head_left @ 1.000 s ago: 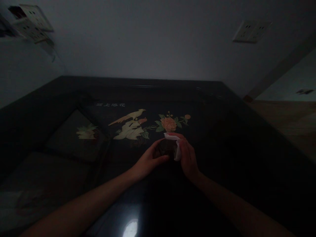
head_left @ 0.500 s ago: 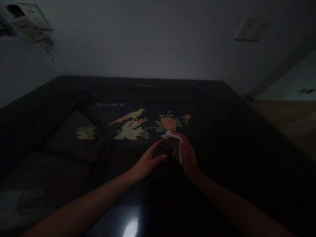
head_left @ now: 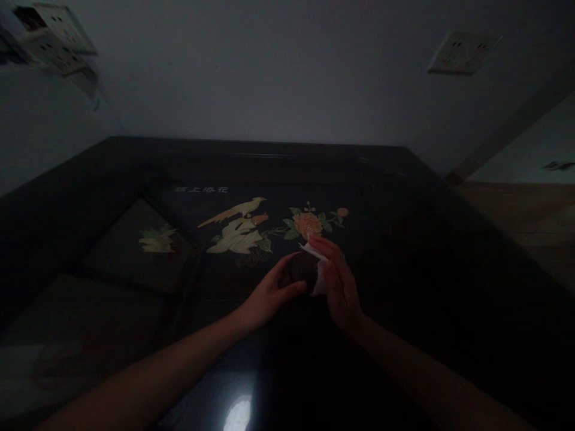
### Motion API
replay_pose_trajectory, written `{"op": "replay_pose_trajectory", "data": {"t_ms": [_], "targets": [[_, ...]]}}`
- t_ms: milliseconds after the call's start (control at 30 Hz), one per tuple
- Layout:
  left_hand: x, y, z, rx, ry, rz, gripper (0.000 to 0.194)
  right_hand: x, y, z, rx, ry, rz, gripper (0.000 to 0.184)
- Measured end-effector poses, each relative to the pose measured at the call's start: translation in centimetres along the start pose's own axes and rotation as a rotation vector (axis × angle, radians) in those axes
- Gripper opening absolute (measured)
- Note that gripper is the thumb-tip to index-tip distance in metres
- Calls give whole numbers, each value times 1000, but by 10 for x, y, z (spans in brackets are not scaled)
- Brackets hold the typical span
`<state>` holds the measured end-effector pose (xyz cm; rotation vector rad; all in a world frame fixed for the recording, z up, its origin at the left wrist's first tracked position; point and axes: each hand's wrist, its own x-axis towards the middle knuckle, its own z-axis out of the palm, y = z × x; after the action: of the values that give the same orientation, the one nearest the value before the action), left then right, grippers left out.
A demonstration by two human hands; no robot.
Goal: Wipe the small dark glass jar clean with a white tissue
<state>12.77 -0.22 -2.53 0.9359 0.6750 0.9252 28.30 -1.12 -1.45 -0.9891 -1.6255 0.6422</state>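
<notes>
My left hand [head_left: 273,288] is wrapped round the left side of a dark, rounded object [head_left: 303,267], its thumb lying across the near side. The room is too dim to show what kind of object it is. A crumpled white tissue [head_left: 320,276] lies against the object's right side. My right hand [head_left: 341,284] is closed over the tissue and presses it to the object, fingers pointing up and to the left. Both hands are above the dark glossy table [head_left: 251,157], just in front of its inlaid flower picture [head_left: 307,225].
An inlaid bird [head_left: 240,209] on a pale rock decorates the tabletop. Behind the table rises a pale wall with a socket plate [head_left: 465,52] at right and more sockets [head_left: 58,51] at upper left. Wooden floor [head_left: 516,209] shows beyond the right edge.
My right hand and the tissue have shifted slightly round the dark object, and its visible face looks turned. The left hand keeps its hold in nearly the same place.
</notes>
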Motion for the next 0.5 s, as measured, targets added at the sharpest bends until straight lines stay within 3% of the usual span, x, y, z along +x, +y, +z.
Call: {"op": "replay_pose_trajectory", "data": {"t_ms": [233, 400, 500], "targets": [[-2, -3, -3, -30, -32, -14, 61, 5, 22, 3, 411, 121, 541, 47], [2, -8, -4, -66, -88, 27, 62, 9, 18, 8, 796, 57, 707, 52], [3, -4, -3, -8, -30, 66, 65, 7, 10, 15, 936, 179, 772, 46]]}}
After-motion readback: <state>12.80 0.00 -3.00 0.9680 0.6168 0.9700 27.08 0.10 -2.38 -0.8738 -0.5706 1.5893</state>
